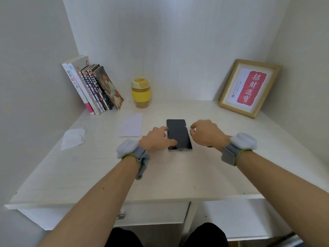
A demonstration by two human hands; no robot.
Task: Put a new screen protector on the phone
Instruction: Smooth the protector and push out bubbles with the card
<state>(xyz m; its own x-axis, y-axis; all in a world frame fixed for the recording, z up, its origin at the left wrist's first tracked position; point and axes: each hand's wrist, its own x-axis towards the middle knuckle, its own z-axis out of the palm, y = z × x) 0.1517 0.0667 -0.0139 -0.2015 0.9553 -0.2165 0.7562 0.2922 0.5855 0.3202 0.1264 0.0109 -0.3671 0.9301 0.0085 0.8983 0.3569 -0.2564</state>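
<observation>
one phone lies flat, dark screen up, near the middle of the frame on the white table, its long side running away from the camera. a thin dark layer on the screen sticks out a little past the phone's upper right corner; whether that is the protector i cannot tell for sure.

two hands are at it, one on each side. the left hand comes in from the lower left, its fingers stretched over the phone's left edge and its thumb lying on the lower part of the screen, so it presses rather than grips. the right hand sits just right of the phone with its fingers curled downward near the right edge; whether they pinch anything there is too small to tell. each wrist carries one grey strap with a pale padded lump, two in all.

left of the phone, one white rectangular sheet lies flat on the table. further left, one crumpled white wipe packet lies near the table's left side.

in the upper left a row of about seven books leans against the wall. one yellow lidded cup stands beside them. at the upper right, one gold picture frame with red calligraphy leans on the wall. two dark knees show at the bottom edge.
</observation>
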